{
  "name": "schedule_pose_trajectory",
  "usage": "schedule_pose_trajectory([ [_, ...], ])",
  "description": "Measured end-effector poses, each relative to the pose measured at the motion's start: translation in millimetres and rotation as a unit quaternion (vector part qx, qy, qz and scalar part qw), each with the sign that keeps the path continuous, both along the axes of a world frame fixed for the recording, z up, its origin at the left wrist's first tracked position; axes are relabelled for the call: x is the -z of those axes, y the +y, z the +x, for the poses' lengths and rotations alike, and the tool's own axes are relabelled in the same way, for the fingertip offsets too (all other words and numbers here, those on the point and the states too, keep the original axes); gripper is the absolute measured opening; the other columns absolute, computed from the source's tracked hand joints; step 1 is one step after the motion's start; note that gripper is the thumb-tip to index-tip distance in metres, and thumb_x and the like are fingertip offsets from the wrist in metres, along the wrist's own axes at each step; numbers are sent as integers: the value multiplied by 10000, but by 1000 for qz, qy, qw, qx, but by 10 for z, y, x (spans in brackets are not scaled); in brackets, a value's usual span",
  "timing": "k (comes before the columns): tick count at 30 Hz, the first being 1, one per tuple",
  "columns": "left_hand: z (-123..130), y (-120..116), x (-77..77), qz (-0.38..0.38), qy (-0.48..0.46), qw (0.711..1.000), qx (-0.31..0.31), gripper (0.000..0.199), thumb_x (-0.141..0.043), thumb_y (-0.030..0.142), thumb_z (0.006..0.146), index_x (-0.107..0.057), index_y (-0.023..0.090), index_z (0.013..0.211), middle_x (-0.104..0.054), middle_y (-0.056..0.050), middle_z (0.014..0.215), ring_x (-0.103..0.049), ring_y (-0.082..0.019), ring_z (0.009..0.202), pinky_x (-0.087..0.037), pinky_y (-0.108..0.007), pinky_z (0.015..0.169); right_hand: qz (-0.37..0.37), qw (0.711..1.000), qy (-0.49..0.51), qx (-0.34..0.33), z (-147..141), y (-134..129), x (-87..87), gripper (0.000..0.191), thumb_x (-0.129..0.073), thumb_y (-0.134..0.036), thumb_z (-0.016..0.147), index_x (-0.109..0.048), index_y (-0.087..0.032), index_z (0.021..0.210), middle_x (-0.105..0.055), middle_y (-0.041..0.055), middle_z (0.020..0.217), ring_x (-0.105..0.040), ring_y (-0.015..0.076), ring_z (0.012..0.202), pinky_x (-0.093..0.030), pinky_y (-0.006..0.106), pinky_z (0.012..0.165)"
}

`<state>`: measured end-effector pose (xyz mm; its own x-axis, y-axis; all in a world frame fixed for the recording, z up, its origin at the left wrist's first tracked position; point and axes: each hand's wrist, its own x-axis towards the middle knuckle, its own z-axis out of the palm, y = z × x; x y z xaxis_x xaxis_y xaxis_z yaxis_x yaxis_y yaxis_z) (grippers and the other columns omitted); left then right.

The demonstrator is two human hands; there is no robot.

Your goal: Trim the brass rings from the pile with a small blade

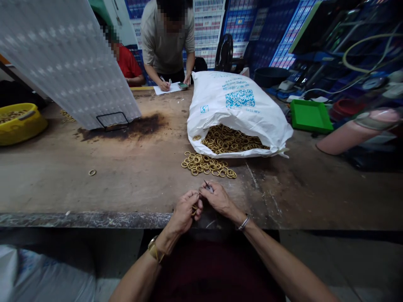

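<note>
My left hand (185,211) is closed around a few gold-coloured rings (194,209) near the front edge of the table. Right beside it, my right hand (218,199) is closed on a small pointed metal tool (208,186), whose exact kind I cannot make out. The fingertips of both hands meet or nearly meet. Just beyond them lies a loose pile of gold rings (206,164). It spreads in front of the open mouth of a white printed sack (226,96), which lies on its side with many more rings (231,140) inside.
A single ring (92,172) lies to the left on the wooden table (132,188). Farther left are a tilted stack of translucent sheets (78,58) and a yellow basin (23,126) of rings. At right stand a green tray (310,115) and pink bottle (355,130). A person (168,42) writes opposite.
</note>
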<state>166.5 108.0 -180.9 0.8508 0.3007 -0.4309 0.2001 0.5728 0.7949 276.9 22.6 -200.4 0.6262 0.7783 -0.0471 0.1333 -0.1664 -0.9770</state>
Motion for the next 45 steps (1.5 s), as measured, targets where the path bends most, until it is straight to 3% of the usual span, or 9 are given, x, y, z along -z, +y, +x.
schedule_pose_trajectory([
  [3, -14, -7, -5, -17, -10, 1000, -11, 301, -583, 402, 759, -474, 139, 855, -458, 34, 595, -364, -37, 408, -248, -149, 365, -4, 1000, -4, 18, 10, -8, -8, 209, -441, -335, 757, -521, -148, 710, -522, -4, 630, -424, 106, 546, -333, 196, 529],
  [6, -23, -19, -12, 5, -12, 999, -33, 322, -603, 411, 750, -492, 134, 871, -454, 34, 606, -371, -33, 419, -254, -148, 376, -38, 995, -87, 29, 13, -44, -6, 187, -427, -293, 768, -519, -152, 686, -490, -7, 590, -413, 107, 530, -310, 193, 515],
  [12, -22, -26, -11, 65, -6, 996, -54, 354, -622, 445, 731, -497, 133, 843, -462, 31, 612, -382, -31, 439, -271, -146, 399, -90, 954, -274, -83, -46, -135, -3, 93, -440, -137, 749, -526, -161, 722, -512, -5, 614, -420, 107, 530, -278, 202, 535],
  [27, -48, -36, -43, 163, 30, 985, -39, 391, -562, 521, 747, -514, 139, 809, -471, 30, 589, -383, -38, 429, -278, -145, 391, -179, 924, -326, -91, -11, -117, 22, 133, -457, -136, 788, -570, -171, 849, -579, 11, 693, -493, 123, 585, -255, 217, 534],
  [30, -75, -67, -157, 122, 16, 992, -5, 381, -600, 493, 732, -542, 138, 861, -475, 31, 581, -390, -40, 422, -284, -150, 389, -225, 903, -364, -46, 111, -130, 80, 166, -469, -169, 798, -578, -185, 922, -598, 21, 728, -522, 141, 621, -244, 230, 537],
  [33, -68, -80, -251, 20, -7, 1000, -5, 381, -662, 463, 684, -522, 140, 831, -474, 34, 583, -379, -42, 408, -281, -159, 373, -262, 885, -384, 17, 303, -189, 116, 163, -453, -179, 820, -572, -174, 932, -596, 27, 721, -534, 153, 629, -243, 237, 540],
  [38, -25, -42, -162, -84, 13, 995, -42, 393, -686, 443, 657, -446, 137, 717, -541, -10, 699, -405, -45, 450, -293, -166, 381, -276, 861, -387, 180, 661, -344, 127, 155, -484, -263, 874, -558, -155, 957, -614, 52, 823, -567, 182, 719, -270, 237, 564],
  [41, -20, -30, -73, -94, 19, 994, -48, 350, -650, 417, 688, -444, 135, 700, -566, -32, 722, -425, -56, 457, -295, -174, 384, -276, 862, -386, 178, 760, -376, 122, 189, -512, -312, 884, -553, -170, 1002, -619, 42, 824, -581, 185, 732, -284, 234, 565],
  [45, -34, -14, -51, -123, 16, 991, -44, 263, -606, 344, 714, -523, 155, 878, -541, -3, 657, -435, -80, 443, -298, -184, 377, -301, 856, -398, 136, 718, -294, 90, 177, -527, -340, 882, -546, -230, 1020, -624, 5, 808, -594, 179, 717, -273, 238, 538],
])
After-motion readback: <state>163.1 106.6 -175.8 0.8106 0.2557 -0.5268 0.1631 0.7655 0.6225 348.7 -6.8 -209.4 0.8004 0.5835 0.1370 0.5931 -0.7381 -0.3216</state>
